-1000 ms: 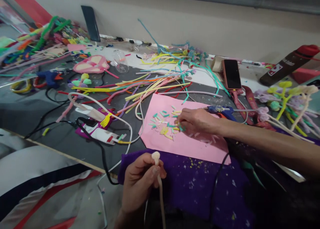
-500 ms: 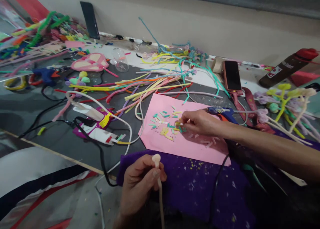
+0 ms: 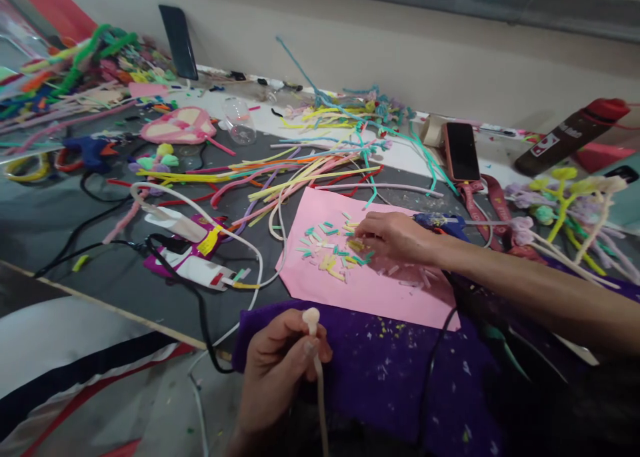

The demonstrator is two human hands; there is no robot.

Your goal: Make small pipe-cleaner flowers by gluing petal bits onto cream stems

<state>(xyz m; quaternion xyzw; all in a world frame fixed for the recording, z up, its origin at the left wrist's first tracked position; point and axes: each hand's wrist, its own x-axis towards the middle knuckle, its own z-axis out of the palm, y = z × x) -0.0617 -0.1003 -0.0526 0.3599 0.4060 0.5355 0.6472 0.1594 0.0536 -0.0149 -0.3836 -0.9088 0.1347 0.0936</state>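
My left hand [image 3: 280, 364] is closed around a cream pipe cleaner [image 3: 321, 394], held near its top, where a small round knob sticks up above the thumb. Over a pink sheet [image 3: 310, 294], my right hand [image 3: 387, 237] has its fingers drawn together and pointing down at the scattered bits. Whatever lies between those fingertips is hidden. Short cut pipe cleaner pieces [image 3: 327, 257] in green, yellow and white are spread across the sheet. Under and beside the sheet's near edge lies a purple cloth [image 3: 380, 370] dotted with tiny scraps.
Behind the sheet, long coloured pipe cleaners [image 3: 300, 170] form a loose pile. A blue glue gun [image 3: 440, 224] lies right of it, near a phone [image 3: 461, 152] and a dark bottle [image 3: 570, 137]. Cables run around a purple power strip [image 3: 207, 244] at left. Fuzzy flowers [image 3: 560, 197] lie far right.
My right hand has shifted slightly left and its fingers have turned further down among the pieces. My left hand keeps the pipe cleaner in about the same place.
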